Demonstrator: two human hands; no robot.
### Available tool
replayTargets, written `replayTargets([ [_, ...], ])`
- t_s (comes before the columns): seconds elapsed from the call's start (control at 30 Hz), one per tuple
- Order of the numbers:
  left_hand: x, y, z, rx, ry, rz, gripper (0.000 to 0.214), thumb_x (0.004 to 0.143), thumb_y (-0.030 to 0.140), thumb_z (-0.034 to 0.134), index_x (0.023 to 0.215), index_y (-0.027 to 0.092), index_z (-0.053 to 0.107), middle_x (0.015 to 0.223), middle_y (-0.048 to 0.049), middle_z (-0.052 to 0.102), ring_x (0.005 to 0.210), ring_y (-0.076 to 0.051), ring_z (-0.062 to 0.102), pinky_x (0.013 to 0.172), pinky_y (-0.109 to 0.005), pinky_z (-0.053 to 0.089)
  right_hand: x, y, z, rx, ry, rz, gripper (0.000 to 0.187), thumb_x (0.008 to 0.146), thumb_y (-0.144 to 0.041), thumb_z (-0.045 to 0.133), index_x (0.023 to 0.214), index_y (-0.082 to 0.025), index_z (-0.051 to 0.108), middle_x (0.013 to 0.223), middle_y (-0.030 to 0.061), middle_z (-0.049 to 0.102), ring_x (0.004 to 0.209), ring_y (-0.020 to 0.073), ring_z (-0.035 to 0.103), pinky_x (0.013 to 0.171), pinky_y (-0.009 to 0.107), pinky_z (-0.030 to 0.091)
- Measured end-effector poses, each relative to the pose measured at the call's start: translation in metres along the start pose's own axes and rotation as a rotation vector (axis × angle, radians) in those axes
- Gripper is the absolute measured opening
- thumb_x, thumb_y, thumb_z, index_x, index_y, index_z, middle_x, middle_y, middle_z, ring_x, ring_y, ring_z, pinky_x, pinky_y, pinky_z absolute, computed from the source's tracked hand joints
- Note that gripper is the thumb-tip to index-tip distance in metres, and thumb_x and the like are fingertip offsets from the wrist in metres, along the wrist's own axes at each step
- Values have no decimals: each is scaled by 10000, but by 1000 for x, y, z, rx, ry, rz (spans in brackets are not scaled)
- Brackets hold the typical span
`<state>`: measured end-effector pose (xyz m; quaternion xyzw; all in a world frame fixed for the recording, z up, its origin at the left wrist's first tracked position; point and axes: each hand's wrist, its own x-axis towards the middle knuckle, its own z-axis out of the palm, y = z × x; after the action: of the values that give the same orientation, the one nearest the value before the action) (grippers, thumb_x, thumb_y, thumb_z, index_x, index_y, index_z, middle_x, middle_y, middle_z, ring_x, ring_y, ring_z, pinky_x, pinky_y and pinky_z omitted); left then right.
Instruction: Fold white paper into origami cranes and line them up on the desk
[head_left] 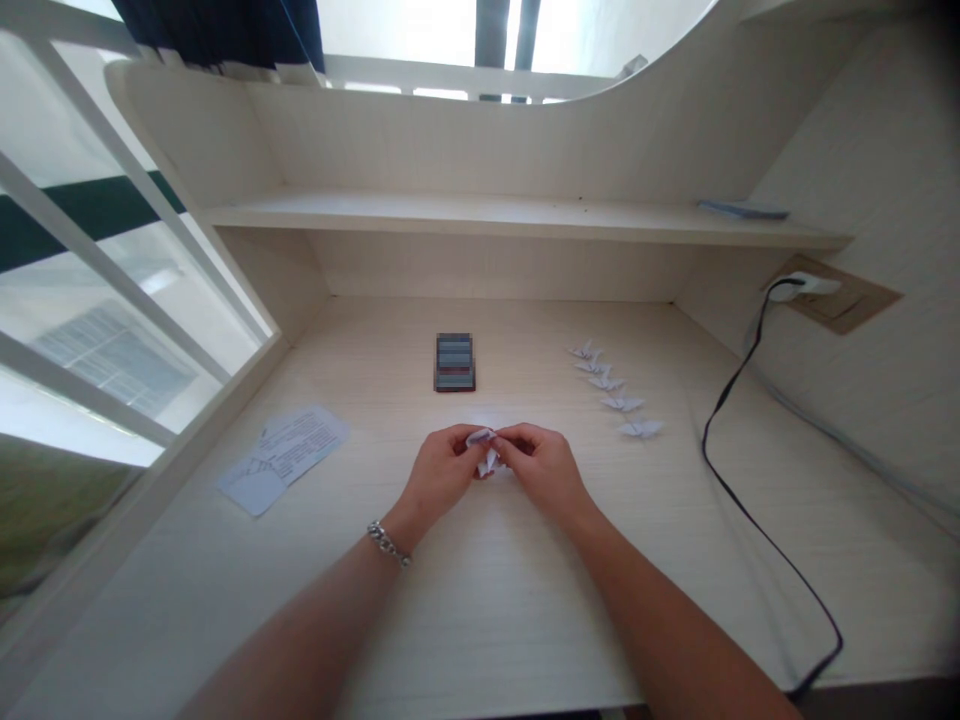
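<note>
Both of my hands meet over the middle of the desk, pinching one small piece of folded white paper (489,460). My left hand (444,465), with a chain bracelet (388,543) at its wrist, grips the paper's left side between thumb and fingers. On the other side, my right hand (546,468) is closed on the paper's right edge. The fingers cover much of it, so its full shape is hidden. To the right lies a slanting row of several small folded paper cranes (622,404). A phone (454,362) rests just beyond my hands.
Printed paper sheets (289,458) lie at the left. A black cable (720,475) runs from the wall socket (844,295) down across the desk's right side. Behind is a shelf (525,212) with a flat item (742,210) at its right end. White rails (127,285) border the left.
</note>
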<state>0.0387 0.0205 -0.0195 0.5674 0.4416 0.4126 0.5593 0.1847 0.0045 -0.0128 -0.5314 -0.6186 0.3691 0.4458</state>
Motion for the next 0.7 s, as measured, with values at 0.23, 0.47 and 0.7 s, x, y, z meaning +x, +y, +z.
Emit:
replayTargets([
  [0.23,-1,0,-3,178,-6,-1,308,730,411,540,735,124,653,559,-19,590,507,-121,546,460,-200,413,2,1,0,-89,46,-67,151,748,-257,579,835,-204,690,811,39,679,734,170,614,644,265,476],
  [0.47,-3,0,-4,226,-40,-44,294,722,384,544,757,117,661,569,-32,613,485,-120,553,449,-197,413,0,-3,0,-24,39,-66,159,741,-263,586,832,-177,684,817,51,670,724,167,613,632,259,483],
  [0.7,-4,0,-4,232,-100,-80,256,725,352,527,702,123,639,559,-33,615,489,-126,573,443,-194,409,0,-8,0,50,94,-33,163,720,-280,607,806,-168,687,801,55,679,703,169,620,630,264,488],
])
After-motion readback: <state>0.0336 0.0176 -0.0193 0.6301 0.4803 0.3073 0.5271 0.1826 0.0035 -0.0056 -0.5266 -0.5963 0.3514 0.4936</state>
